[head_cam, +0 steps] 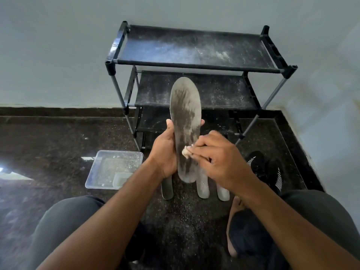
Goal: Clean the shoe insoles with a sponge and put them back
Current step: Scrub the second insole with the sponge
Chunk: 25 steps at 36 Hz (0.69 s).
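A grey insole (185,114), streaked dark with wet patches, stands upright in front of me. My left hand (164,151) grips it from behind at its lower half, thumb on the left edge. My right hand (218,154) pinches a small pale sponge (186,152) and presses it against the insole's lower part. Three more insoles (167,189) (202,187) (223,191) lie on the dark floor below, partly hidden by my hands. A black shoe with white stripes (265,168) sits on the floor to the right.
A clear plastic tray (101,172) holding water and a smaller tub stands on the floor at left. A dusty black three-tier shoe rack (194,47) stands against the wall ahead. My knees and bare foot (235,211) frame the bottom of the view.
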{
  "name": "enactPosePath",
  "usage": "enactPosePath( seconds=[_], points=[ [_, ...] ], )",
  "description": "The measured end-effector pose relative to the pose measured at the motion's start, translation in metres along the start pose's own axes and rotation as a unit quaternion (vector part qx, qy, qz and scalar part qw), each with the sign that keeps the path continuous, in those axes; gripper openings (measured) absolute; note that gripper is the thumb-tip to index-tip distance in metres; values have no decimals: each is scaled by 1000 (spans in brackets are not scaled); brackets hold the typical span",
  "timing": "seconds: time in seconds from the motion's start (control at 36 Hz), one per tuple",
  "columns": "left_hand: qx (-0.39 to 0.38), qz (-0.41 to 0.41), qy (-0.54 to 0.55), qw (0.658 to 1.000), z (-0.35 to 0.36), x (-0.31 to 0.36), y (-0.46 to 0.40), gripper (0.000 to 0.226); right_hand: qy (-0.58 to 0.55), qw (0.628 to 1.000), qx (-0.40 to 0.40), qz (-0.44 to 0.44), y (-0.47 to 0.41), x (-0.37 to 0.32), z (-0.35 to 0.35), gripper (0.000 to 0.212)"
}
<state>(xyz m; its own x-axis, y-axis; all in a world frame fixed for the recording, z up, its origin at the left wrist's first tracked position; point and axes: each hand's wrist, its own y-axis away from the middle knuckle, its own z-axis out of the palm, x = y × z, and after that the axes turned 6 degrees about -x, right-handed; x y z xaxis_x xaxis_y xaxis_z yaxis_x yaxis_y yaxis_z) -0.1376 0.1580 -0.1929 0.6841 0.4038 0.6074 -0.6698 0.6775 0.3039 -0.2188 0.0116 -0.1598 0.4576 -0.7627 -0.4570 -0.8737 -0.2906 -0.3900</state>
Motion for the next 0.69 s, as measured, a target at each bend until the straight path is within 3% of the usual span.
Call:
enactPosePath(
  seconds=[0.06, 0.11, 0.22, 0.33, 0.53, 0.61, 0.69],
  points=[
    [-27, -17, 4, 999, 7, -5, 2, 80, 33, 997, 61, 37, -6, 2, -3, 11],
    [-34, -21, 0, 999, 10, -9, 1, 75, 58, 995, 67, 54, -9, 2, 2, 8],
    [-27, -4, -35, 999, 7, -5, -1, 80, 31, 999, -25, 28, -4, -6, 16, 10],
    [-13, 10, 24, 1000, -1, 1, -1, 79, -56, 991, -118, 15, 6, -9, 11, 6],
    [-25, -28, -11, 999, 16, -18, 3, 71, 50, 988, 91, 112, -12, 3, 7, 13],
    [-27, -33, -30, 999, 15, -19, 1, 70, 47, 988, 92, 114, -10, 3, 13, 9],
    [-30, -31, -49, 998, 7, -12, -1, 74, 4, 998, 14, 60, -4, -3, 22, 11]
  ],
)
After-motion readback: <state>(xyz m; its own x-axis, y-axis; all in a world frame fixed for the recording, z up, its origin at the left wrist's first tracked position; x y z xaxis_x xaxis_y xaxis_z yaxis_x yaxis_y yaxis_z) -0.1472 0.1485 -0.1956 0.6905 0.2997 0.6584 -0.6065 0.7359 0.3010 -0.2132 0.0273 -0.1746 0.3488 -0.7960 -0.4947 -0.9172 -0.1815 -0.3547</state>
